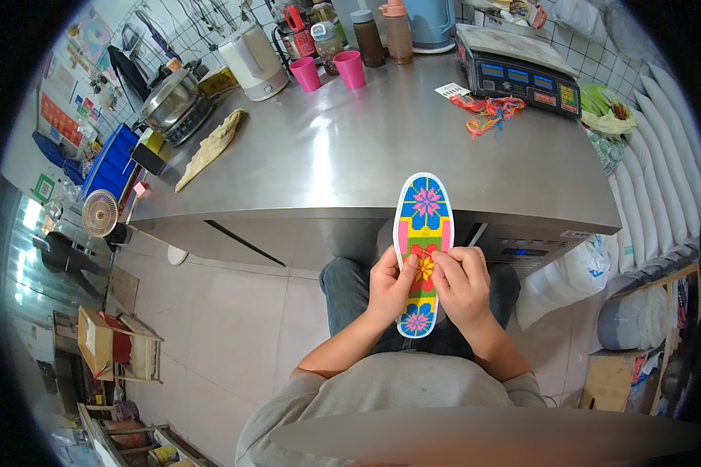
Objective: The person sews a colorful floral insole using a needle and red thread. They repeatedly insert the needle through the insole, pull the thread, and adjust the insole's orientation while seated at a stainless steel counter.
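An embroidered shoe insole (426, 208) with a white edge and bright flower patterns in blue, pink, yellow, green and red stands upright over my lap, its upper end in front of the table edge. My left hand (389, 286) grips its left side at the middle, thumb on the patterned face. At the right side, the fingers of my right hand (461, 282) are pinched together close to the red and yellow flower. Whatever sits in that pinch is too small to make out. A tangle of colourful embroidery thread (491, 114) lies on the steel table.
The steel table (288, 171) spans the space before me. On it stand a black scale (522, 82), pink cups (350, 70), bottles (368, 39), a white kettle (253, 62), a metal pot (171, 101) and a beige cloth (212, 148). White sacks (565, 280) are at the right.
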Demonstrator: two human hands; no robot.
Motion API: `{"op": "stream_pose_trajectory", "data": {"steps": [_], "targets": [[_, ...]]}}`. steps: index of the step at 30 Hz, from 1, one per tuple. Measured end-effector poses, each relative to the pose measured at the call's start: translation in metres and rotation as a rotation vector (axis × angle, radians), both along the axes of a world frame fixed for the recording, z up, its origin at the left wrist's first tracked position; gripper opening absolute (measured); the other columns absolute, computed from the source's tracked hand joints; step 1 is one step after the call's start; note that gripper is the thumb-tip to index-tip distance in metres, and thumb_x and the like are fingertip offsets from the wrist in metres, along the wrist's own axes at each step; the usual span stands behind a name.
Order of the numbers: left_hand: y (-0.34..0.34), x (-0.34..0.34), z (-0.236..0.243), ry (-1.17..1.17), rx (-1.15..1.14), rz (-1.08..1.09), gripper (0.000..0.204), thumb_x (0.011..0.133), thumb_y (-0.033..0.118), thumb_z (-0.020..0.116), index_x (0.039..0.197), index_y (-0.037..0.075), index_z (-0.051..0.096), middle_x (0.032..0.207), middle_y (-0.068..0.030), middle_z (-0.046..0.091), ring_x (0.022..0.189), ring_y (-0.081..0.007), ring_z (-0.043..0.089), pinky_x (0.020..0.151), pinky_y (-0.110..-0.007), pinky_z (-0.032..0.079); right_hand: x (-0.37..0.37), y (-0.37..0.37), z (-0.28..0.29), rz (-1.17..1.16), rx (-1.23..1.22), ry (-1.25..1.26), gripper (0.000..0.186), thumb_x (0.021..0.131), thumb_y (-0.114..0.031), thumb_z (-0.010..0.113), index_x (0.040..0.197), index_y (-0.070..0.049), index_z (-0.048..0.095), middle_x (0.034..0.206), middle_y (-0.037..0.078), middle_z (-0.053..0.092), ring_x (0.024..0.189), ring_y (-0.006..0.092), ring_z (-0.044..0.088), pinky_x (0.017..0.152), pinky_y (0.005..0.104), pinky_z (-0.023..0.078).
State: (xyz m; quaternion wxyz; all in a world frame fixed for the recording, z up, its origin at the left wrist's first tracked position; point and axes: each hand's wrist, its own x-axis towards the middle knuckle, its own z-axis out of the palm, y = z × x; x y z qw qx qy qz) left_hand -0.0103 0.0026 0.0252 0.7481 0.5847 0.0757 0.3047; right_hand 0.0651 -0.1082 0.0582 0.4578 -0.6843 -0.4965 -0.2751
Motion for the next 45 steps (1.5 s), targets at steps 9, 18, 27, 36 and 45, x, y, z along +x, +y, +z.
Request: {"op": "stream_pose_trajectory", "data": {"steps": [9, 18, 27, 36, 45], "targets": [[-0.0019, -0.0014, 0.0010, 0.008, 0.056, 0.025, 0.018, 0.092, 0.012, 0.049, 0.103, -0.002, 0.053, 0.092, -0.0050, 0.062, 0.079, -0.0053, 0.055, 0.068, -0.020, 0.045, -0.0002, -0.0004, -0.0021, -0.010, -0.026, -0.004, 0.025, 0.066, 0.002, 0.066, 0.090, 0.001, 0.060, 0.083, 0.010, 0.052, 0.071, 0.0254, 0.053, 0.060, 0.0327, 0.046], [-0.0019, -0.0010, 0.0013, 0.024, 0.114, 0.045, 0.017, 0.092, 0.012, 0.049, 0.100, -0.002, 0.053, 0.088, -0.0046, 0.062, 0.077, -0.0054, 0.054, 0.067, -0.020, 0.045, 0.0007, -0.0016, -0.0018, -0.006, -0.030, -0.013, 0.026, 0.066, 0.002, 0.066, 0.091, 0.001, 0.060, 0.083, 0.010, 0.052, 0.071, 0.0256, 0.053, 0.059, 0.0328, 0.046], [-0.0020, 0.0000, 0.0003, 0.007, 0.096, 0.028, 0.019, 0.092, 0.011, 0.048, 0.106, -0.003, 0.052, 0.095, -0.0074, 0.062, 0.082, -0.0074, 0.056, 0.072, -0.022, 0.046, 0.0009, -0.0018, -0.0049, 0.006, -0.035, -0.006, 0.027, 0.066, 0.002, 0.066, 0.092, 0.000, 0.059, 0.085, 0.011, 0.052, 0.072, 0.0259, 0.053, 0.060, 0.0334, 0.046], [0.0001, -0.0006, -0.0040, 0.022, 0.097, 0.027, 0.016, 0.092, 0.010, 0.049, 0.102, -0.003, 0.053, 0.091, -0.0061, 0.062, 0.080, -0.0063, 0.056, 0.069, -0.021, 0.046, 0.0008, -0.0008, -0.0064, 0.002, -0.046, -0.002, 0.028, 0.066, 0.002, 0.066, 0.093, 0.001, 0.059, 0.085, 0.011, 0.052, 0.072, 0.0265, 0.053, 0.061, 0.0339, 0.046], [-0.0013, 0.0014, -0.0038, 0.013, 0.151, 0.096, 0.018, 0.091, 0.007, 0.050, 0.104, -0.004, 0.052, 0.088, -0.0062, 0.063, 0.078, -0.0063, 0.056, 0.068, -0.021, 0.046, 0.0004, 0.0004, -0.0064, -0.014, -0.062, -0.022, 0.026, 0.066, 0.002, 0.066, 0.091, 0.001, 0.059, 0.084, 0.011, 0.052, 0.072, 0.0262, 0.053, 0.060, 0.0338, 0.046]]}}
